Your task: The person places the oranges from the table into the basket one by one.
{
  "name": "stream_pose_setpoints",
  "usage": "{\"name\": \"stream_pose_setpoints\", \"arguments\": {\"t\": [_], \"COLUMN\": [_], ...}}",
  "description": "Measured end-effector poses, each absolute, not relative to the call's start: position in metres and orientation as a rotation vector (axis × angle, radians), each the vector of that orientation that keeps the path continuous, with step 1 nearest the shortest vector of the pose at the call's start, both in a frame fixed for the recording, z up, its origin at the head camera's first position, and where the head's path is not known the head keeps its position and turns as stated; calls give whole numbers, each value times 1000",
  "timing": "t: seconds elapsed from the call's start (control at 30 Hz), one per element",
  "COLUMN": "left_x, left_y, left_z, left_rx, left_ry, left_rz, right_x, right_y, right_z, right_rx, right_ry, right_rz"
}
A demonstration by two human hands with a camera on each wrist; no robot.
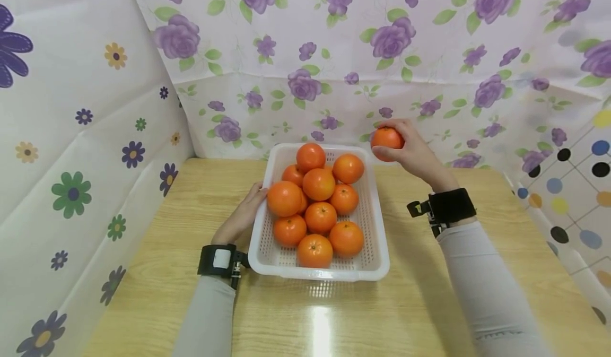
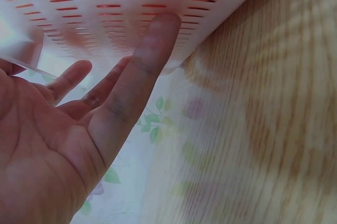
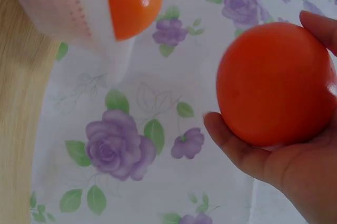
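A white perforated plastic basket (image 1: 377, 240) stands on the wooden table with several oranges (image 1: 321, 217) heaped inside. My right hand (image 1: 412, 147) holds one orange (image 1: 386, 140) in the air, beyond the basket's far right corner. In the right wrist view, thumb and fingers curve round that orange (image 3: 276, 84). At the basket's left side, my left hand (image 1: 242, 214) touches the wall near the rim. The left wrist view shows its fingers (image 2: 126, 98) fairly straight, with one fingertip against the slotted wall (image 2: 110, 24).
The wooden table (image 1: 176, 229) reaches back to a flowered cloth (image 1: 305, 86) hanging behind it. Patterned cloths also flank it, flowered on the left (image 1: 81, 150) and dotted on the right (image 1: 568, 208). Each wrist wears a black strap with a small camera mount.
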State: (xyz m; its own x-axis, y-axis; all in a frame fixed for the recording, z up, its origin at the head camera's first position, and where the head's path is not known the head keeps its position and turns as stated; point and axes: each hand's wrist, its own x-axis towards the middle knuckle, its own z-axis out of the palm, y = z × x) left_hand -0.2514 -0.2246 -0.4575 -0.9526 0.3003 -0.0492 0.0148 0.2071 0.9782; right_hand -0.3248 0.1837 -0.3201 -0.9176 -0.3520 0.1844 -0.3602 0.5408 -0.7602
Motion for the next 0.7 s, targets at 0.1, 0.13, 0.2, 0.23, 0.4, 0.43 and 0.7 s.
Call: {"name": "stream_pose_setpoints", "arguments": {"t": [0.1,0.13,0.2,0.23,0.4,0.43,0.7], "left_x": [-252,-252,-252,-252,-251,-252,-252], "left_y": [-225,-226,-226,-226,-225,-226,-226], "left_z": [-459,-459,-458,-458,-456,-456,-457], "left_rx": [295,292,287,287,289,289,287], "left_ry": [2244,2242,2237,2235,2244,2248,2252], "left_rz": [1821,1820,1818,1818,1807,1805,1805], "right_x": [-323,-323,-322,-321,-319,-318,-313], "right_y": [177,175,170,168,155,152,137], "right_z": [-319,-319,-318,-319,-323,-323,-325], "right_rx": [699,722,760,776,860,877,951], "right_ry": [-2807,-2826,-2857,-2865,-2879,-2879,-2924], "right_rz": [1331,1315,1297,1299,1287,1288,1245]}}
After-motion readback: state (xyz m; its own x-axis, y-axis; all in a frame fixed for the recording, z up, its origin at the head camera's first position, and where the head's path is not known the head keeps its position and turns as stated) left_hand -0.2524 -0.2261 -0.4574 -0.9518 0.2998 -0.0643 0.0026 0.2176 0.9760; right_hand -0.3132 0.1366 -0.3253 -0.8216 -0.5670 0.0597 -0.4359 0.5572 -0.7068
